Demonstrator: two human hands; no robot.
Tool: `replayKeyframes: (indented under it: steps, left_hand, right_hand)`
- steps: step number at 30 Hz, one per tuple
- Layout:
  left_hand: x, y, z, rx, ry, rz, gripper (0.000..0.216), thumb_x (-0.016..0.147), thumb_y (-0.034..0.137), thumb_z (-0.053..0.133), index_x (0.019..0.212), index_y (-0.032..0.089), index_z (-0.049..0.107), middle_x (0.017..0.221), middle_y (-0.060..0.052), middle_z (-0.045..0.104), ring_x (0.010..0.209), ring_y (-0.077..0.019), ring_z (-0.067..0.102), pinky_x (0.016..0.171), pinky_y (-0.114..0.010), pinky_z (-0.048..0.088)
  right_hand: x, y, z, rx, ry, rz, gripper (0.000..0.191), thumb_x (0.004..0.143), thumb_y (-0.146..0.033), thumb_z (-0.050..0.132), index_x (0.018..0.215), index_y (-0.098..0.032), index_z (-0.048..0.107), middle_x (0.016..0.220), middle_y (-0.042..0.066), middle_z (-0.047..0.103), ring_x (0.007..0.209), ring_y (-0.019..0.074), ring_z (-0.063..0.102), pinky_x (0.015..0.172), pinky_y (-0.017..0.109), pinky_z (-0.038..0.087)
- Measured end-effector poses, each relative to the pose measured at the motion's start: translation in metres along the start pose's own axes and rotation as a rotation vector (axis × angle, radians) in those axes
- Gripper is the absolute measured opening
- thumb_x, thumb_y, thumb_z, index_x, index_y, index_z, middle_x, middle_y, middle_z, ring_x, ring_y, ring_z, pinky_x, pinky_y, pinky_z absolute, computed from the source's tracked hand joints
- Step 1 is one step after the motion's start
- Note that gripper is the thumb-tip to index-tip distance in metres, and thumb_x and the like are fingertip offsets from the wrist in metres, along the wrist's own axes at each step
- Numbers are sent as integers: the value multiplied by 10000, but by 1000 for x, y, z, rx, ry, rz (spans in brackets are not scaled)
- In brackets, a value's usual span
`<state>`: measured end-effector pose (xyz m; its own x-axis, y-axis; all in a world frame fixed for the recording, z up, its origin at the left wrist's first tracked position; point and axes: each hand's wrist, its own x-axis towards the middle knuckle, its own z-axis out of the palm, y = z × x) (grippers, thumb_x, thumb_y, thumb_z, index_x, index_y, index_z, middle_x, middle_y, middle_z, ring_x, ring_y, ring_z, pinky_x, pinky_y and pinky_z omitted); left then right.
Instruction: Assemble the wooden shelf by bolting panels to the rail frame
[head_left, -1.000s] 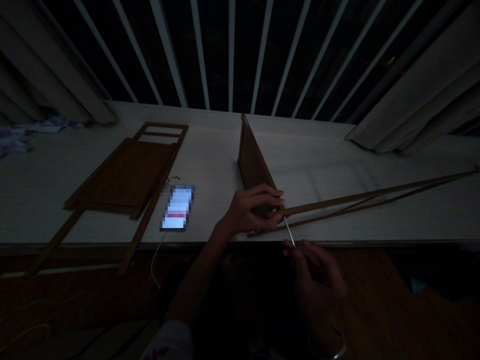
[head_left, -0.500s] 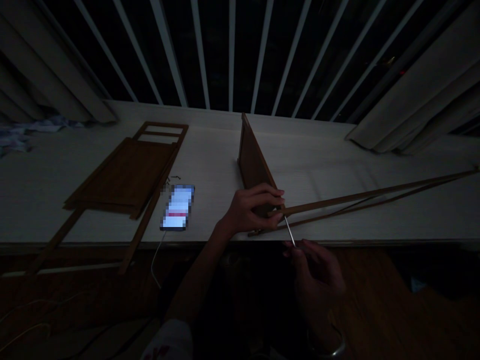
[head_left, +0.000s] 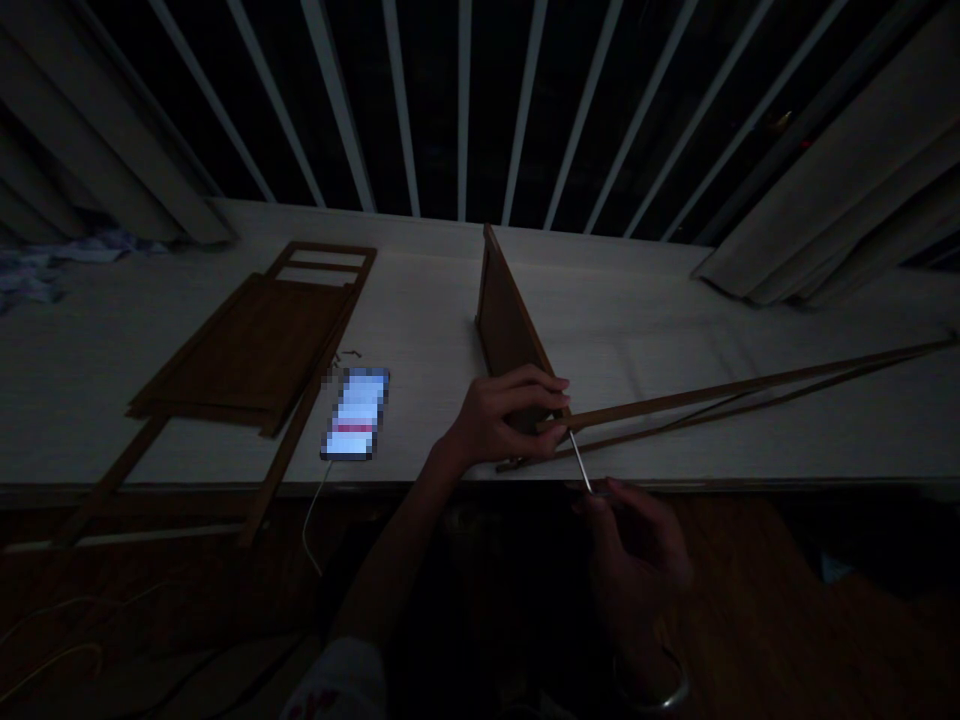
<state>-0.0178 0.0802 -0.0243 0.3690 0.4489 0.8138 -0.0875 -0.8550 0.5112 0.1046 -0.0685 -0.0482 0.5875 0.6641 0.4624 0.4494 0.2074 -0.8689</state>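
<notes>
wood panel (head_left: 511,330) pinched by left hand (head_left: 501,420), kinda mid-frame | skinny metal tool (head_left: 580,462) pinched by right hand (head_left: 637,545), lower right

left sleeve (head_left: 346,668): pale grey, reddish marking (head_left: 319,702) | right wrist (head_left: 646,645): rounded silvery bangle (head_left: 681,690)

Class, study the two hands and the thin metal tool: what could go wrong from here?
The thin metal tool in the right hand might slip and jab the left hand, which grips the wooden piece close by.

The cable hanging over the edge of the white ledge might snag, tugging the phone.
</notes>
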Motion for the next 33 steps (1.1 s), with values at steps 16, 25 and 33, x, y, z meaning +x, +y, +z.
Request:
replayKeyframes:
  steps: [16,25,33]
  left_hand:
    - [1,2,0,27,7,-3,228,659,188,664,878,131,634,941,-78,652,853,-115,641,728,-238,555]
    - [0,1,0,9,-2,-10,244,651,185,672,886,130,633,955,-88,651,860,-120,639,731,-240,552]
    - [1,2,0,13,0,-4,243,654,181,673,888,126,636,953,-89,648,872,-123,636,735,-225,541]
  right_hand:
    - [2,0,-1,-36,6,-51,98,705,-198,695,793,-197,651,728,4,666,613,122,624,583,254,519]
    - [0,0,-1,-26,7,-30,110,709,-196,687,811,-194,646,740,9,657,624,129,623,582,270,526]
    - [1,-3,0,-25,12,-16,126,702,-222,695,812,-186,645,732,11,654,604,127,617,564,265,532]
